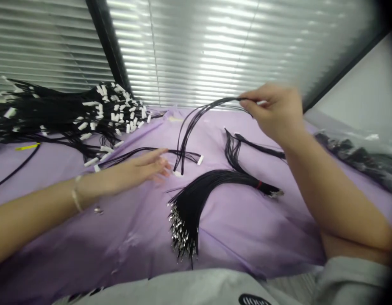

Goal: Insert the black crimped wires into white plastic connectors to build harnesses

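Note:
Raised at the right, my right hand (275,110) pinches a thin bundle of black wires (198,112). The bundle arcs down to a white connector (177,173) just above or on the purple cloth. My left hand (148,169), slightly blurred, reaches in from the left with its fingers stretched out and apart. Beside its fingertips lies a wire harness (145,149) with a white connector (200,160) at one end; whether the fingers touch it I cannot tell. Below, a thick bundle of black wires (211,186) with shiny metal terminals curves across the cloth, tied with a red band.
A large heap of black harnesses with white connectors (71,110) lies at the back left. Smaller black wires (234,152) rest right of centre. Plastic-wrapped dark items (361,156) sit at the right edge. Window blinds (196,51) stand behind the purple cloth (240,220).

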A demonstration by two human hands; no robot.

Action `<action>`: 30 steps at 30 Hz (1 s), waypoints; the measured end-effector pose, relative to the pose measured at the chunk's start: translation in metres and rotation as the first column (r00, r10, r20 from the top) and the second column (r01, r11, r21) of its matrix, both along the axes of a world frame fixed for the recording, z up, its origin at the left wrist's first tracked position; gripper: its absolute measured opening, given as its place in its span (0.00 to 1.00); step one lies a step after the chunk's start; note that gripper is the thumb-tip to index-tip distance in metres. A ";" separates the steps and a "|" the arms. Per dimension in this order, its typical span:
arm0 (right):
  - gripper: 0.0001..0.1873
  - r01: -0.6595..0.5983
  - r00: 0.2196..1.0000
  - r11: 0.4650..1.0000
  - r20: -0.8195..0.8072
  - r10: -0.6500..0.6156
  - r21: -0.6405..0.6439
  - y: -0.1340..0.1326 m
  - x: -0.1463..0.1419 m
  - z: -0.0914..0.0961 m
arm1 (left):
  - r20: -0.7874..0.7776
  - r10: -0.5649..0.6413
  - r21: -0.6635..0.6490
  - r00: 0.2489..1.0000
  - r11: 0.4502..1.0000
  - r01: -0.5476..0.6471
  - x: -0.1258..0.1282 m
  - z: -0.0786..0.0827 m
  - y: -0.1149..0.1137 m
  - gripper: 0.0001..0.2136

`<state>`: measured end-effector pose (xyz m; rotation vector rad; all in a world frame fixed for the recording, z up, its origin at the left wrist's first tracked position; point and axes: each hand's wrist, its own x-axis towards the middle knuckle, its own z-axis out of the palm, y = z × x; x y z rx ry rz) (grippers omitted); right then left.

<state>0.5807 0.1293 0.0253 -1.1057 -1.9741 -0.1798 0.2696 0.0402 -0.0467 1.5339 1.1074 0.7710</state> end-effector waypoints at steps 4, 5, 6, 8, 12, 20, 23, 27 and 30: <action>0.08 0.005 1.000 0.999 -0.029 -0.004 0.041 -0.006 0.013 0.000 | -0.050 0.041 0.094 0.998 0.995 -0.036 0.009 0.000 0.004 0.13; 0.08 0.018 0.999 0.999 -0.032 -0.017 0.049 -0.009 0.016 -0.001 | -0.001 0.042 0.106 0.999 0.993 -0.041 0.011 0.002 0.002 0.12; 0.08 0.035 0.999 0.998 -0.028 -0.034 0.055 -0.011 0.019 -0.001 | 0.081 0.031 0.081 0.996 0.996 -0.038 0.012 0.005 0.000 0.12; 0.08 0.077 0.997 0.995 -0.005 -0.077 0.070 -0.013 0.023 -0.002 | 0.273 0.011 -0.077 0.962 0.997 0.010 0.014 0.009 -0.005 0.11; 0.08 0.114 0.990 0.988 0.069 -0.121 0.104 0.004 0.035 -0.009 | 0.435 0.116 -0.404 0.893 0.911 0.079 0.012 0.006 -0.006 0.07; 0.16 -0.093 0.942 0.993 0.330 0.064 0.073 -0.015 0.003 -0.027 | 0.466 0.463 -0.423 0.754 0.865 -0.269 0.002 -0.008 0.023 0.11; 0.11 -0.376 0.832 0.916 0.383 0.401 -0.143 -0.052 -0.040 -0.031 | 0.465 0.511 -0.415 0.723 0.847 -0.332 0.001 -0.009 0.024 0.11; 0.10 -0.345 0.622 0.722 0.430 0.655 -0.600 -0.071 -0.080 -0.050 | 0.435 0.477 -0.336 0.764 0.873 -0.354 0.001 -0.008 0.012 0.09; 0.08 -0.291 0.585 0.651 0.408 0.701 -0.701 -0.068 -0.089 -0.067 | 0.369 0.402 -0.276 0.838 0.908 -0.315 0.001 -0.011 0.005 0.07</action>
